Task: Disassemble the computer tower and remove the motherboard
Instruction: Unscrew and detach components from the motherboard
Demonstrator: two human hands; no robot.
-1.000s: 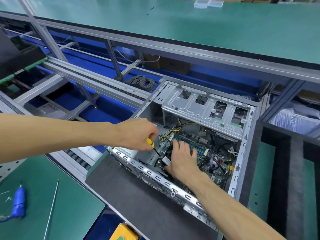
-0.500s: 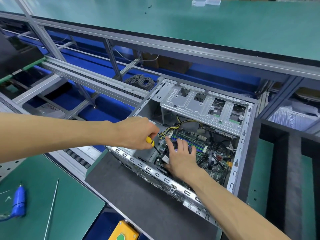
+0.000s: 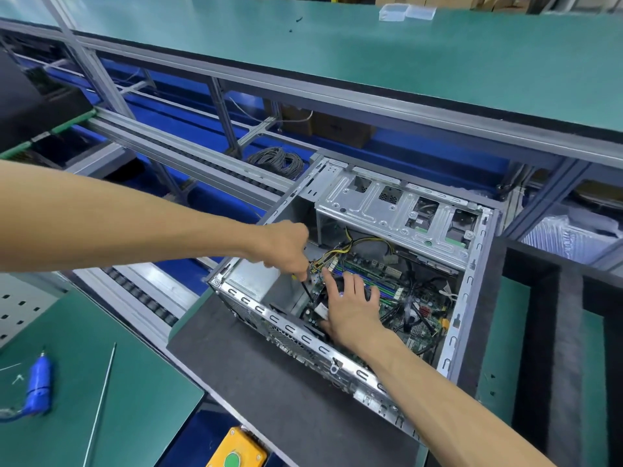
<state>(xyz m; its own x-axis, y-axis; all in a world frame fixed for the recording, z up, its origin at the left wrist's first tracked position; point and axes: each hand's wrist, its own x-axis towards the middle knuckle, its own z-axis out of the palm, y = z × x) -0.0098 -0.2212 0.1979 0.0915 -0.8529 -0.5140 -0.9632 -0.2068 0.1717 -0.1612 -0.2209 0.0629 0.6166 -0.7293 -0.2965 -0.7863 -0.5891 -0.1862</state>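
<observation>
Left hand gripping screwdriver over motherboard; right hand flat, fingers spread, inside computer tower.

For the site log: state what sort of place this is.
Probably an electronics assembly or teardown line in a factory: long green-matted workbenches on aluminium framing, a roller conveyor track between them, and an opened computer tower on a foam pad.

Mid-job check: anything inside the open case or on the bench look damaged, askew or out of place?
Nothing stands out. The computer case lies open on the dark mat, motherboard seated, cables loose but untorn. The left hand grips a screwdriver.
</observation>
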